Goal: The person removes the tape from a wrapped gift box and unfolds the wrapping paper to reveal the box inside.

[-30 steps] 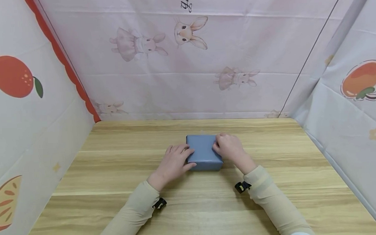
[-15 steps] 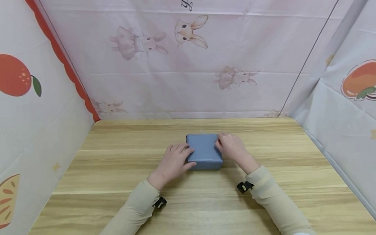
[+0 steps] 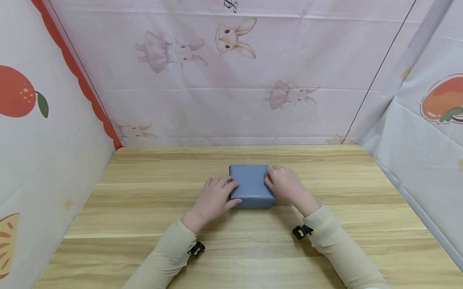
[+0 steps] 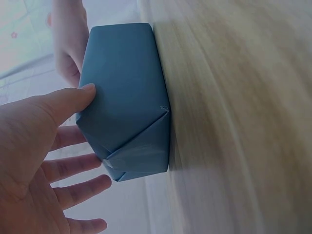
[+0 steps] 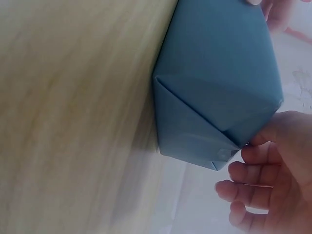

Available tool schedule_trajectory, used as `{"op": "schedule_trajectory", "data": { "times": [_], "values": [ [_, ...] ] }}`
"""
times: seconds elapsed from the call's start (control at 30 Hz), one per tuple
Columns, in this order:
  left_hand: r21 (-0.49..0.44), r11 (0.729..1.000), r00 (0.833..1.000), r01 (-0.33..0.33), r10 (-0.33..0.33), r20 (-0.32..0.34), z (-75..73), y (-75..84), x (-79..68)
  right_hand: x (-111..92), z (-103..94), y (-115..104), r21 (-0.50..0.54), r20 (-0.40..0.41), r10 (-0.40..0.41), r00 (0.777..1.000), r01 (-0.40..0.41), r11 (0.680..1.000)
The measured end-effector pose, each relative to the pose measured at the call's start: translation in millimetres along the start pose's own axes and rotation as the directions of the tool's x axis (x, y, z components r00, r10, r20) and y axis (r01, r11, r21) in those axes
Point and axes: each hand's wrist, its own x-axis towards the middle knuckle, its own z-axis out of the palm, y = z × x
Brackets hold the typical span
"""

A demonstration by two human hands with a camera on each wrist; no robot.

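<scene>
A box wrapped in blue paper (image 3: 250,180) rests on the wooden table, its ends folded into slanted flaps. At its left end, my left hand (image 3: 213,199) steadies it with fairly straight, spread fingers. The left thumb (image 4: 80,100) touches the front upper edge. My right hand (image 3: 285,183) is at the opposite end, where thumb and curled index finger pinch the upper edge. Its other fingers (image 5: 248,192) curl loosely away from the paper. A small shiny patch, apparently clear tape (image 5: 225,155), lies on the right end fold. The right thumb tip is partly hidden.
Wood-grain tabletop (image 3: 141,200) extends around the box. Pale printed cloth hangs behind it (image 3: 215,119) and along both sides. A small clear scrap (image 3: 249,162) shows just behind the box. Black wrist straps (image 3: 302,232) are below both sleeves.
My right hand has shifted slightly rightward along the box's right edge. The left hand and the box stay in place; the head view has tilted a little.
</scene>
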Motion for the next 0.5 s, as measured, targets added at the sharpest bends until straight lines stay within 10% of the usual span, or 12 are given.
{"op": "schedule_trajectory", "data": {
  "times": [0.5],
  "values": [
    [-0.007,1.000,1.000,0.000,0.000,-0.006,-1.3,0.3,-0.7,-9,2.1,16,0.034,-0.051,0.010,0.999,-0.008,0.999]
  ]
}}
